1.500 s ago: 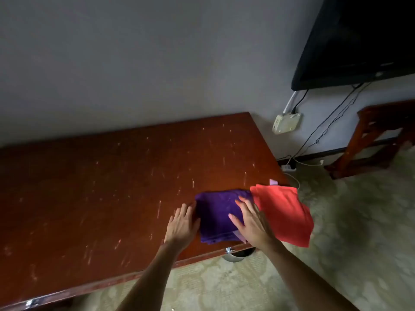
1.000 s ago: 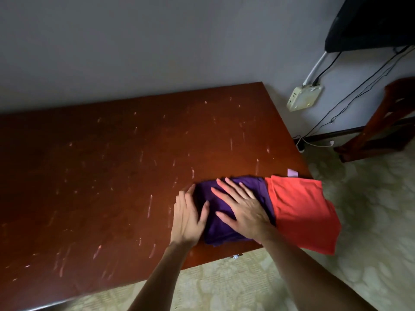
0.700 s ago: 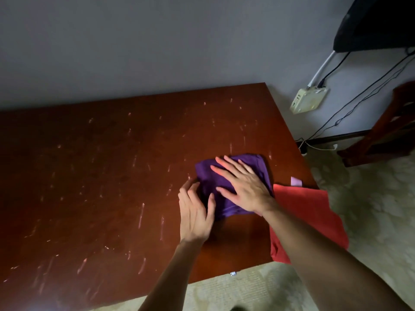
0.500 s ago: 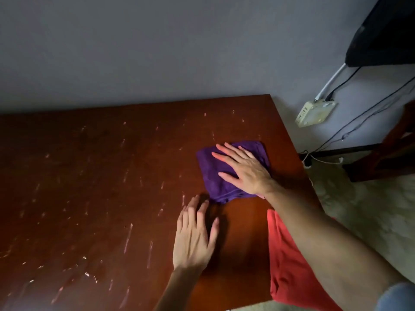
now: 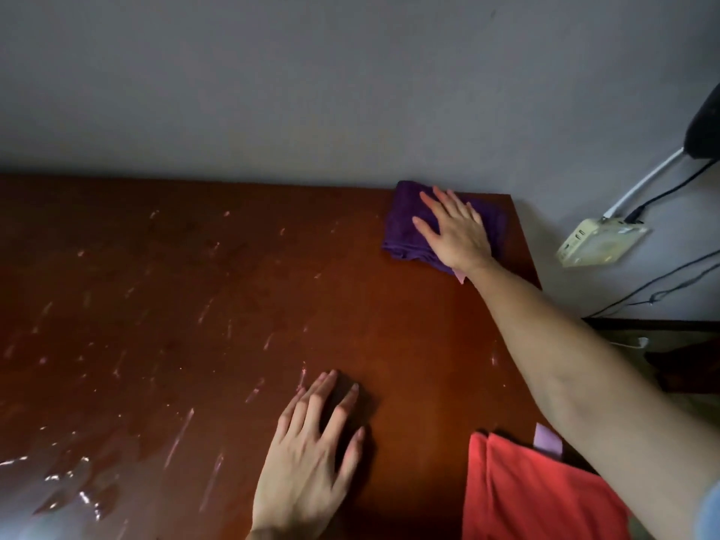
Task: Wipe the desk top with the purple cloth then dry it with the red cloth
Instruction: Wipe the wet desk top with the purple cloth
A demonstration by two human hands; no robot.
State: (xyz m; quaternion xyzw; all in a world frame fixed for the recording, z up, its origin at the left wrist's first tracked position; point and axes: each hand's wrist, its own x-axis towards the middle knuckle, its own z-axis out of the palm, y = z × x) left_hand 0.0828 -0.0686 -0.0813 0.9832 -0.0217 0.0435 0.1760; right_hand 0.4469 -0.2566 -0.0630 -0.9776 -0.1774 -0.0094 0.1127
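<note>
The folded purple cloth (image 5: 405, 224) lies at the far right corner of the reddish-brown desk top (image 5: 195, 305), against the wall. My right hand (image 5: 454, 231) presses flat on it with fingers spread. My left hand (image 5: 311, 457) rests flat on the bare wood near the front edge, holding nothing. The red cloth (image 5: 526, 496) lies folded at the near right corner, partly under my right forearm. Pale streaks and wet marks cover the left and middle of the desk.
A grey wall (image 5: 311, 91) runs right behind the desk. To the right, a white power strip (image 5: 600, 243) hangs with black cables (image 5: 662, 282) running along the wall. A small lilac tag (image 5: 547, 442) pokes out by the red cloth.
My right hand has slid the purple cloth away from the front edge to the far right corner. My left hand came off the cloth and stayed flat near the front.
</note>
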